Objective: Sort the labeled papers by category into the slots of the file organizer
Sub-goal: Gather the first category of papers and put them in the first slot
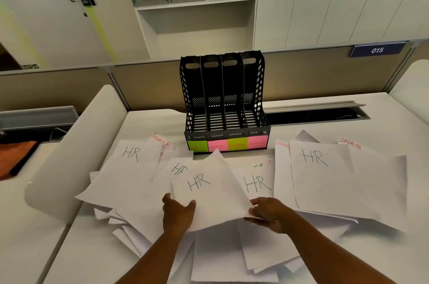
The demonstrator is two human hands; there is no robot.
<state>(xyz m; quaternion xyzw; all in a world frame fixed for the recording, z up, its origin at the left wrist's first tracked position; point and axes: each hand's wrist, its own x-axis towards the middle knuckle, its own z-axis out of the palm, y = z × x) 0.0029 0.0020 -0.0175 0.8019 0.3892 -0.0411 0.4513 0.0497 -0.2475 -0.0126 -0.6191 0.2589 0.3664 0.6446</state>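
A person lifts one HR sheet (204,193) from the scattered papers (325,181), the left hand (177,210) gripping its near-left edge and the right hand (267,211) pinching its near-right corner. The black file organizer (226,107) stands at twelve o'clock, all four slots apparently bare. Next, by the look of it: the green-tagged slot (197,145) (far left, label partly hidden).

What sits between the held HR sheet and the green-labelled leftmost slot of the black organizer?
Nothing visible. The white HR sheet, held by the left hand and right hand, faces bare desk in front of the black plastic file organizer, whose leftmost slot looks empty.
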